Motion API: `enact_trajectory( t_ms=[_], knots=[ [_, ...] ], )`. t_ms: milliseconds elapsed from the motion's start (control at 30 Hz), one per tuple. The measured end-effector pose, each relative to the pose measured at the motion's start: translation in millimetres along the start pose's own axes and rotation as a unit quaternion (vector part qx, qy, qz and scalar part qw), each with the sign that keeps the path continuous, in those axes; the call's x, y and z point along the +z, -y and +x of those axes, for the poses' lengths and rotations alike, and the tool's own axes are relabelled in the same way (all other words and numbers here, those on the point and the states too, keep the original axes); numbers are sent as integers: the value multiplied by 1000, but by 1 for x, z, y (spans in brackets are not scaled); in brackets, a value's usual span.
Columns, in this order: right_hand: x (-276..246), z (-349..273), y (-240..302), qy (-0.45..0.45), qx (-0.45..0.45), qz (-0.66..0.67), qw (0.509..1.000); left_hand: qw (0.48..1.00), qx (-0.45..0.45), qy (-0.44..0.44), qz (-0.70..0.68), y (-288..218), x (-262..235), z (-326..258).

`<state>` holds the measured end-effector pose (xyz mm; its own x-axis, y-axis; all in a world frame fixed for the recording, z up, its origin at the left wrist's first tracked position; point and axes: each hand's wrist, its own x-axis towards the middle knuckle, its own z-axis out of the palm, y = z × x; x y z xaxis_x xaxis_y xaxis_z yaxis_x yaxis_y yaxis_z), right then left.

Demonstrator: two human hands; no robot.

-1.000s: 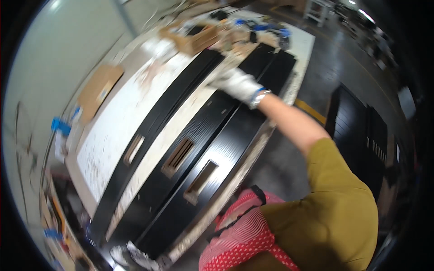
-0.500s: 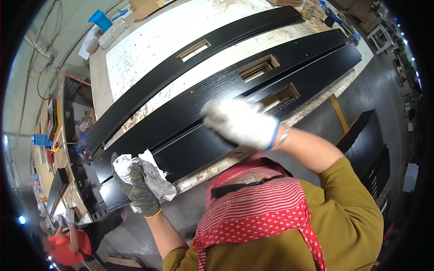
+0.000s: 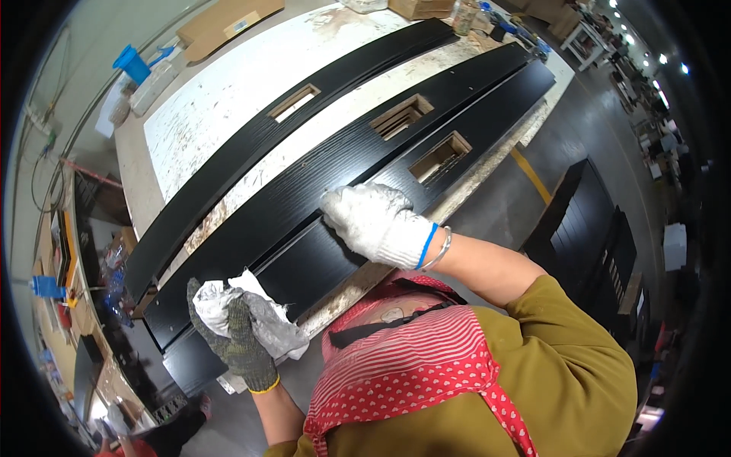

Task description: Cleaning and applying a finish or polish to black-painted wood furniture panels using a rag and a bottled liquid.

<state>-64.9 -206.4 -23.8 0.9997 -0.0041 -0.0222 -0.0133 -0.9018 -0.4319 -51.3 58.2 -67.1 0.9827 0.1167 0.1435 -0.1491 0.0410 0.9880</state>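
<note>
Three long black panels with rectangular cut-outs lie side by side on a worn white workbench (image 3: 198, 114). My right hand (image 3: 373, 221), in a white glove, rests flat where the middle panel (image 3: 289, 206) meets the nearest panel (image 3: 304, 266), and holds nothing. My left hand (image 3: 240, 335), in a dark knitted glove, grips a crumpled white rag (image 3: 263, 312) over the near end of the nearest panel. The far panel (image 3: 228, 160) lies untouched.
More black panels (image 3: 594, 221) stand stacked on the floor at the right, past a yellow floor line (image 3: 533, 175). A blue container (image 3: 133, 62) and cardboard (image 3: 228, 19) sit at the bench's far left. Bottles (image 3: 464, 14) crowd the far end. Cluttered shelves (image 3: 76, 251) run along the left.
My right hand has drawn back from the panels' far end to their near part. My left hand with the rag has come into view and moved onto the nearest panel.
</note>
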Motion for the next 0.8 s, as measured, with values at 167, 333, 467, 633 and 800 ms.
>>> enact_trajectory(
  t_ms=[167,333,467,633,800],
  knots=[
    [-43,-11,-91,-87,147,-49,984,1000,8,17,3,0,-13,-6],
    [-21,-8,-45,-85,-19,-2,996,999,-12,35,26,4,-4,-1],
    [-31,-6,-38,-27,42,-38,998,994,38,24,100,16,-32,2],
    [-62,-20,-136,-87,203,-51,974,996,19,25,82,-1,-5,-4],
    [-39,-4,-45,19,57,-84,995,994,-14,19,110,13,-26,-4]
  ],
)
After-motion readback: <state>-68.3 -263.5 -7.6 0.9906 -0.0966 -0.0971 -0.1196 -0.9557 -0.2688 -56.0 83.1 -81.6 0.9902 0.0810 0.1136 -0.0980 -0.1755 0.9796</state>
